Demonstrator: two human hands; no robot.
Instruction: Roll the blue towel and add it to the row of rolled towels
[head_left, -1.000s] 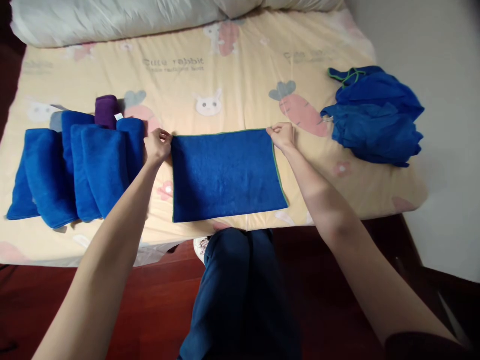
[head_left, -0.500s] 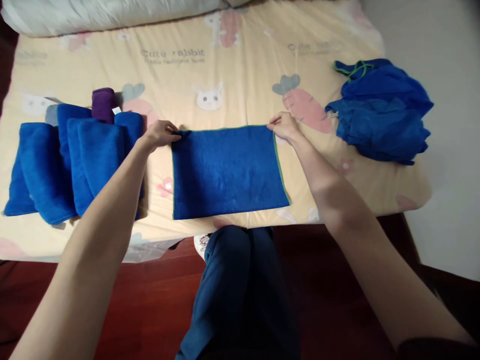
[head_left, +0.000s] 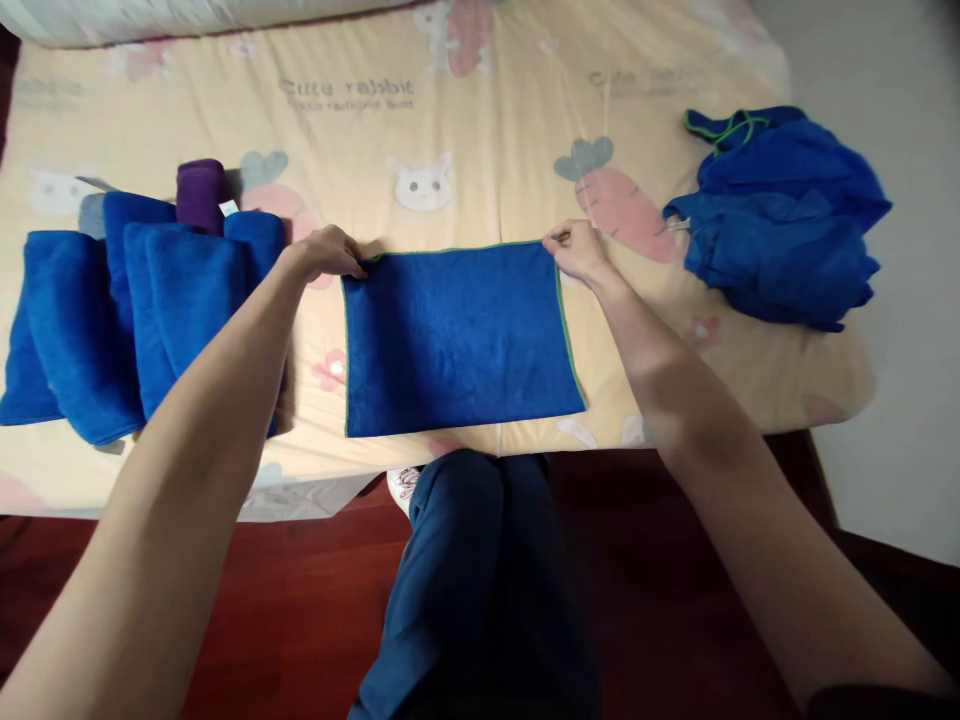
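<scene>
A blue towel (head_left: 461, 340) with green edging lies spread flat as a rectangle near the front edge of the bed. My left hand (head_left: 330, 254) pinches its far left corner, the fingers closed on the cloth. At the far right corner, my right hand (head_left: 574, 248) grips the edge between thumb and fingers. The towel's near edge rests on the sheet, close to my knees.
Several folded blue towels (head_left: 196, 290) lie at the left with a purple one (head_left: 201, 195) behind them. A crumpled blue cloth pile (head_left: 787, 220) sits at the right. The patterned bed sheet (head_left: 480, 150) lies beneath; a pale roll (head_left: 180, 15) spans the back left.
The towel's far edge has shifted slightly away from me, with both hands still at its corners. The camera view has moved a little.
</scene>
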